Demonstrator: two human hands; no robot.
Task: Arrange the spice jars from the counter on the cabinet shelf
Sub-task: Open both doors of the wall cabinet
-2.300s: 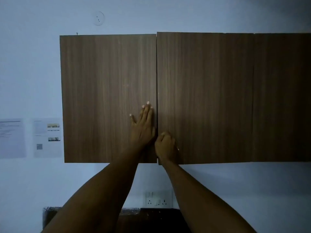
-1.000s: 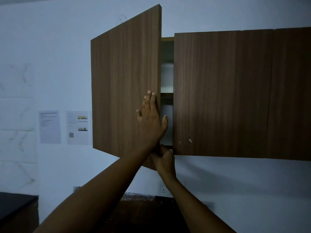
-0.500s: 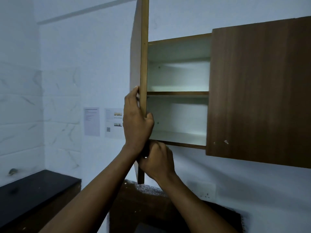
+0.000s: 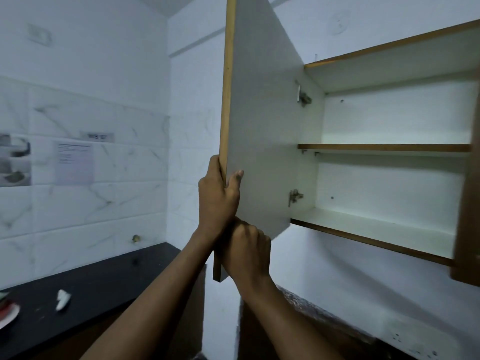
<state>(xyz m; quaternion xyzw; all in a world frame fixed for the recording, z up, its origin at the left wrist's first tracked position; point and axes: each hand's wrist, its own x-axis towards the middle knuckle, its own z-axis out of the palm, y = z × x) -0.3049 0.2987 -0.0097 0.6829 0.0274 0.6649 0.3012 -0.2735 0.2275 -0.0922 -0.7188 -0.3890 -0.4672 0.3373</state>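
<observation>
The wall cabinet's left door [image 4: 262, 105] stands swung wide, showing its white inner face. My left hand [image 4: 217, 196] grips the door's free edge, thumb on the inside face. My right hand [image 4: 246, 253] grips the lower corner of the same door just below. Inside, the middle shelf [image 4: 384, 147] and the bottom shelf [image 4: 376, 227] hold nothing. No spice jars are in view.
The right cabinet door [image 4: 467, 229] stays closed at the frame's right edge. A black counter [image 4: 98, 279] runs along the tiled left wall with a small white object [image 4: 62, 299] and a plate [image 4: 7, 314] on it. A socket plate [image 4: 415, 341] sits below the cabinet.
The left door went from closed to fully swung out. Both hands moved from the door's front to gripping its edge, and the view turned left, revealing the counter.
</observation>
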